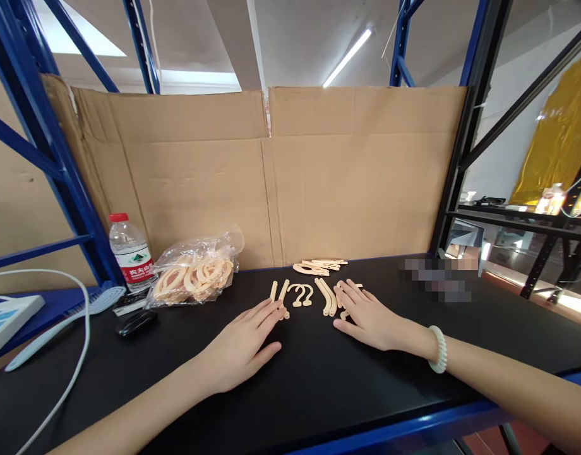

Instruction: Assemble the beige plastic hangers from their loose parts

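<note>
My left hand lies palm down on the black table, fingers stretched out, its fingertips touching the lower ends of pale straight strips. My right hand is also flat, fingers spread a little, partly covering small pale pieces beside some curved strips. Between the hands lie two pale hook-shaped pieces. Farther back, a loose pile of pale pieces rests near the cardboard. What lies beneath my right fingers is mostly hidden.
At the left stand a water bottle and a clear bag of pale rings. Nearby are a black object, a light blue brush and a white cable. A cardboard wall closes the back.
</note>
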`<state>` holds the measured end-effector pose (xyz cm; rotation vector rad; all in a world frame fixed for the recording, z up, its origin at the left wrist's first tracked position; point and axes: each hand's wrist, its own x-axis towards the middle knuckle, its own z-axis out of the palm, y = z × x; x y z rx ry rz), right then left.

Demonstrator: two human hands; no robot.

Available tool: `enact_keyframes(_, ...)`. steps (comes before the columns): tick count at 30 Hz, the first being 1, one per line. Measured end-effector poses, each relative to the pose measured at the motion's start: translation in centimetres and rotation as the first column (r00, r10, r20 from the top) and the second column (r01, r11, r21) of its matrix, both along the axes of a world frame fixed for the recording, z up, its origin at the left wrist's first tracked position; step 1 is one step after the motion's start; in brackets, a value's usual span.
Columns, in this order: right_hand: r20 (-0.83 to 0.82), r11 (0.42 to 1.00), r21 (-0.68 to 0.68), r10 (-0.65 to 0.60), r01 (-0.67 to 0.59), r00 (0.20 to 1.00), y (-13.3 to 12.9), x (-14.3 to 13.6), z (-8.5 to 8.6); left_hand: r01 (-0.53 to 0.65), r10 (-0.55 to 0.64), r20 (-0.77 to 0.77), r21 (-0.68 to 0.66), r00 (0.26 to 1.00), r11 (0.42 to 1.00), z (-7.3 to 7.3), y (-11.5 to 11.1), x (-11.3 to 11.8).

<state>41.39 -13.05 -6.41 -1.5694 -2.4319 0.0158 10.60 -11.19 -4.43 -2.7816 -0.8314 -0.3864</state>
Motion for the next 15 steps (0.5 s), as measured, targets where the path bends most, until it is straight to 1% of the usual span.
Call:
enact_keyframes(1, -0.007, 1.0, -0.03, 0.001, -0.001, 1.0, 0.4, 0.0, -0.6, -0.004, 0.004, 0.006, -0.001, 1.0, 1.0, -0.2, 0.1, -0.3)
enact_keyframes(3, -0.036, 0.999, -0.028, 0.021, -0.022, 0.999, 1.1, 0.3, -1.2, -0.022, 0.022, 0.01, -0.017, 1.0, 1.0, -0.4, 0.5, -0.5)
enact_keyframes(5, -0.046, 0.999, -0.031, 0.034, -0.035, 0.998, 1.9, 1.0, -1.2, -0.045, 0.045, 0.011, -0.051, 0.999, 0.998, -0.4, 0.8, -0.4)
enact_keyframes(9, -0.031, 0.99, -0.14, 0.004, -0.009, 1.0, 4.3, 3.2, -1.2, -0.069, 0.067, -0.017, -0.161, 0.998, 0.984, -0.3, 1.1, 0.1)
enact_keyframes(11, -0.045, 0.988, -0.153, 0.001, -0.008, 0.999, 5.1, 3.7, -1.1, -0.085, 0.082, -0.026, -0.186, 0.996, 0.979, -0.2, 1.0, 0.1)
enact_keyframes(12, -0.071, 0.994, -0.111, 0.001, -0.009, 0.997, 5.0, 3.6, -0.7, -0.093, 0.091, -0.021, -0.183, 0.996, 0.979, -0.2, 1.0, 0.0)
enact_keyframes(13, -0.117, 0.999, -0.029, 0.01, -0.013, 0.993, 4.5, 3.2, -0.1, -0.099, 0.1, -0.006, -0.174, 0.995, 0.98, -0.1, 0.9, -0.1)
enact_keyframes(14, -0.176, 0.996, 0.082, 0.036, -0.022, 0.984, 3.4, 2.6, 0.7, -0.103, 0.107, 0.013, -0.162, 0.994, 0.981, -0.1, 0.8, -0.2)
enact_keyframes(15, -0.245, 0.97, 0.237, 0.106, -0.047, 0.964, 1.8, 1.9, 1.8, -0.104, 0.11, 0.032, -0.152, 0.993, 0.983, 0.0, 0.7, -0.3)
